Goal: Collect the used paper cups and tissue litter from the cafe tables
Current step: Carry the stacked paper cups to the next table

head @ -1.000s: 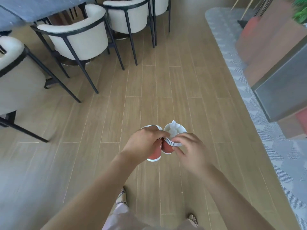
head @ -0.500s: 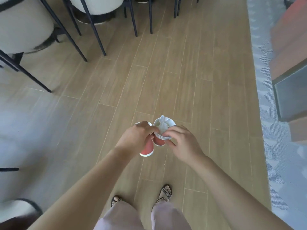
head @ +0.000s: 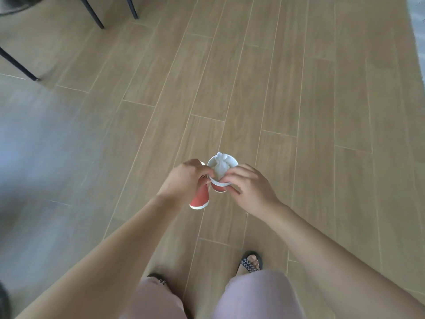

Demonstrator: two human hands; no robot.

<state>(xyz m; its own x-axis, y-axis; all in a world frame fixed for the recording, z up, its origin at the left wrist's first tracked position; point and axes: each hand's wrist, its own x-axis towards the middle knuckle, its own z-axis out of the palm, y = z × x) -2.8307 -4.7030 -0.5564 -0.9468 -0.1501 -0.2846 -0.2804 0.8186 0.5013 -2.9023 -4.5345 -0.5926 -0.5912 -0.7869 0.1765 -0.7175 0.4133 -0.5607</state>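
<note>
Both hands are held together in front of the body, above the wooden floor (head: 299, 100), each closed on paper cups. The left hand (head: 184, 178) has its fingers curled round a single red paper cup (head: 199, 198). The cup is tilted so that its white-edged base points down and back towards the person, while a sliver of its rim shows just beyond the knuckles. The right hand (head: 250, 187) grips a stack of cups (head: 218, 188) by its nested white rims, with the fingers bent over the near edge and the thumb side tucked against the rims. Only a little of the stack's red wall shows below the fingers. The two lots of cups are side by side and appear to touch between the hands, and the left fingertips lie right at the stack's rim. Whether they press on it cannot be told. A crumpled white tissue (head: 221, 166) sits inside the top cup of the stack, rising a little above the mouth on the far side of the right hand. Below the hands are pale trousers (head: 257, 295) and a patterned sandal (head: 249, 264) on the right foot. Dark chair legs (head: 92, 12) stand well away, beyond and to the left of the left hand.
</note>
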